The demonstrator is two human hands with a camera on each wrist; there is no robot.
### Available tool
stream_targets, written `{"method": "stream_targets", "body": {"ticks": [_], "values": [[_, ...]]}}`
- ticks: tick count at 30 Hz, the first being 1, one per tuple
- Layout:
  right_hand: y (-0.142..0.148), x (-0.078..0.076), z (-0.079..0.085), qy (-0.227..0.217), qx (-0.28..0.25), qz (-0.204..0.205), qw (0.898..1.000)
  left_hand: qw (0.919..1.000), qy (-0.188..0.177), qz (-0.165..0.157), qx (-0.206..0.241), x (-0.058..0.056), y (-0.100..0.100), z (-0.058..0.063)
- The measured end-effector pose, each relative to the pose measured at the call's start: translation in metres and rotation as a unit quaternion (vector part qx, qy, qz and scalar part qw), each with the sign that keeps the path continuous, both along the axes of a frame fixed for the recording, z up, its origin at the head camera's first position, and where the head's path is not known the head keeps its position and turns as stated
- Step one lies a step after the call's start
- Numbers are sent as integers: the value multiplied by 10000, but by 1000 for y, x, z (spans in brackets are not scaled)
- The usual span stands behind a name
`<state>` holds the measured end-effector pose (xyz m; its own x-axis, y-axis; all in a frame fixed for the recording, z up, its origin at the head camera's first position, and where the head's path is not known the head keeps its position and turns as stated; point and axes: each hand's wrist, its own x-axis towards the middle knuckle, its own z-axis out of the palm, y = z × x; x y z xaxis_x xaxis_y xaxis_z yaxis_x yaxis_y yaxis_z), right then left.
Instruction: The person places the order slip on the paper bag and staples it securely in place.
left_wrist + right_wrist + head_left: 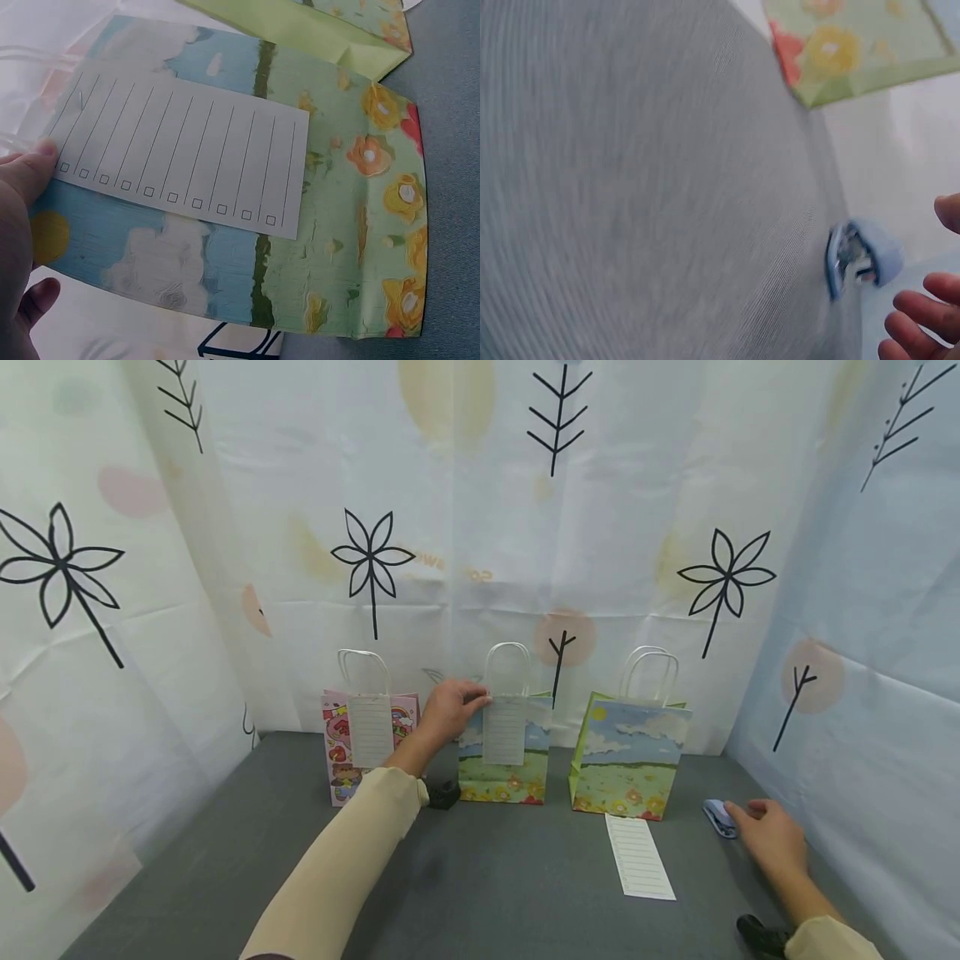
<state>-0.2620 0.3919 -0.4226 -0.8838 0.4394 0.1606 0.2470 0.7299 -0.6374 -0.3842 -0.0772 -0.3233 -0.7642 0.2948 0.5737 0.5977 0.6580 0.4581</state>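
Note:
My left hand point(447, 710) is at the top of the middle paper gift bag point(480, 785), printed with sky, clouds and flowers. Thumb and finger pinch the upper corner of a lined checklist card point(180, 150) lying flat against the bag's front. A thin staple-like mark shows near that card's top. My right hand point(772, 839) is low at the right, fingers loosely spread and holding nothing. Just beside its fingertips lies a small blue mini stapler point(874, 251) on the table; a gap shows between them in the right wrist view.
A pink cartoon gift bag point(408, 714) with a card point(371, 735) on its front stands left. Another sky-and-flower gift bag point(633, 760) stands right, a loose lined card point(641, 860) lying before it. Printed cloth point(450, 527) walls the grey table point(487, 893).

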Motion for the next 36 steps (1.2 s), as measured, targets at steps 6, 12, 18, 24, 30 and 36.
{"method": "stream_targets", "body": {"ticks": [6,12,18,24,30,36], "values": [[-14,5,9,419,-263,-95,9987,9973,589,143,-410,3,1,0],[-28,11,17,685,-504,-108,9963,9943,585,568,-693,11,6,3],[-33,14,20,1059,-435,123,9933,9919,515,941,-684,22,9,3],[-35,12,27,1443,-177,563,9878,9902,937,1024,-123,34,14,-1],[-39,6,36,1640,-3,753,9836,9867,1297,775,597,51,20,-6],[-46,-1,43,1839,203,922,9784,9834,1288,545,1153,67,26,-14]]}}
